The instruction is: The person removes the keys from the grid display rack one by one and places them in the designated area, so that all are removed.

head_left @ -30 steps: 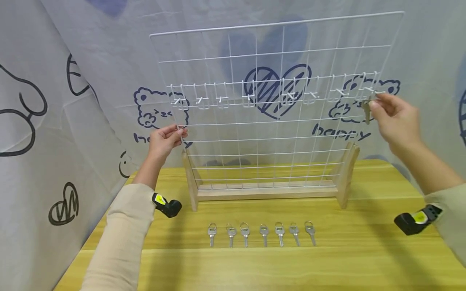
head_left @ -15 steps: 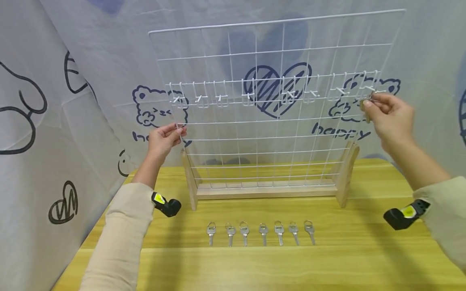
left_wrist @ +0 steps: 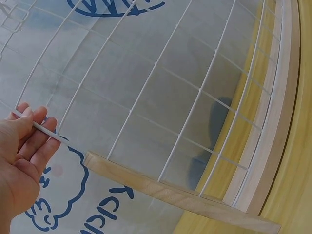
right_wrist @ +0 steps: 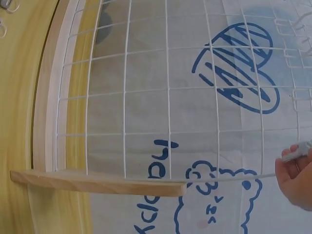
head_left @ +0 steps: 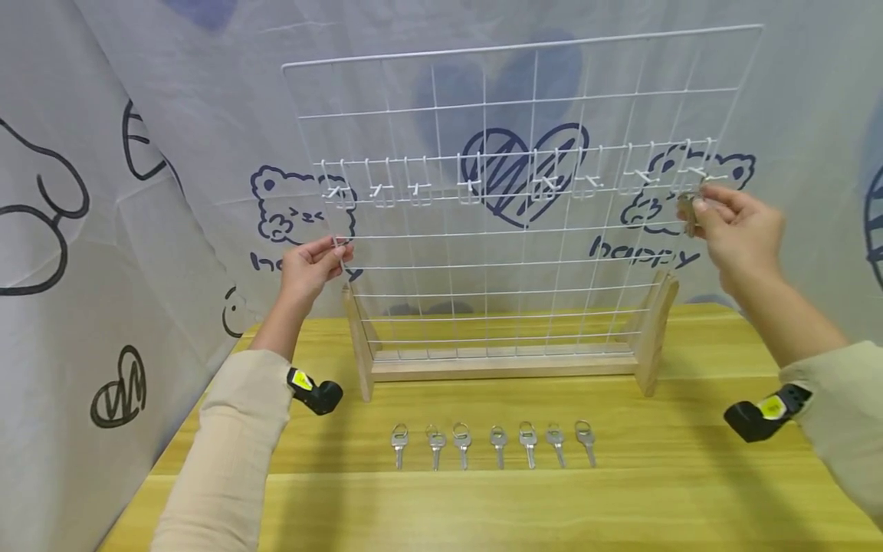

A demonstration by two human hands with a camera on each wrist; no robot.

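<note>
My left hand (head_left: 308,268) pinches the left edge wire of a white wire grid panel (head_left: 517,47) between thumb and fingers; the left wrist view shows this grip close up. At the panel's right side, my right hand (head_left: 748,238) pinches a small metal key (head_left: 688,215), which hangs partly hidden by the fingertips. Just above that key is the rightmost white hook (head_left: 695,170). Whether the key's ring is around the hook cannot be made out. In the right wrist view the key (right_wrist: 296,154) shows at the frame's edge.
A wooden stand (head_left: 507,368) holds the panel upright on the yellow wood-grain table (head_left: 483,506). Several white hooks (head_left: 471,188) hang in a row across the panel. In front of the stand lies a row of several ringed keys (head_left: 527,438). A printed cloth (head_left: 172,253) hangs behind.
My right hand has shifted slightly left with the key, staying just below the rightmost hook. The left hand keeps its hold on the panel edge.
</note>
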